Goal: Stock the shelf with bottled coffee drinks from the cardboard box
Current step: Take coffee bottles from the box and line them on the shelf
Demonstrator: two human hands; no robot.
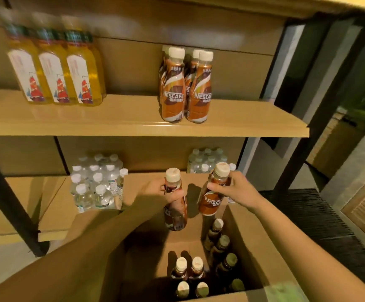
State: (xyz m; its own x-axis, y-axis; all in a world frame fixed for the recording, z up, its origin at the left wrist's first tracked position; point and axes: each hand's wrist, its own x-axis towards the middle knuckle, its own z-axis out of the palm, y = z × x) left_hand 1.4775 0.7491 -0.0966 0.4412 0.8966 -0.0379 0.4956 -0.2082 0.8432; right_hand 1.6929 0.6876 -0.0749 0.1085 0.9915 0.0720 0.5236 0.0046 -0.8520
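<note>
An open cardboard box stands in front of the shelf unit, with several brown coffee bottles upright inside. My left hand grips one coffee bottle by its neck, above the box. My right hand grips a second coffee bottle just below its cap, a little higher and to the right. On the middle shelf board stand several stocked coffee bottles in a tight group.
Tall yellow drink bottles stand at the left of the middle shelf. Packs of clear water bottles sit on the lower shelf behind the box. Black shelf posts frame the unit. A dark mat lies at the right.
</note>
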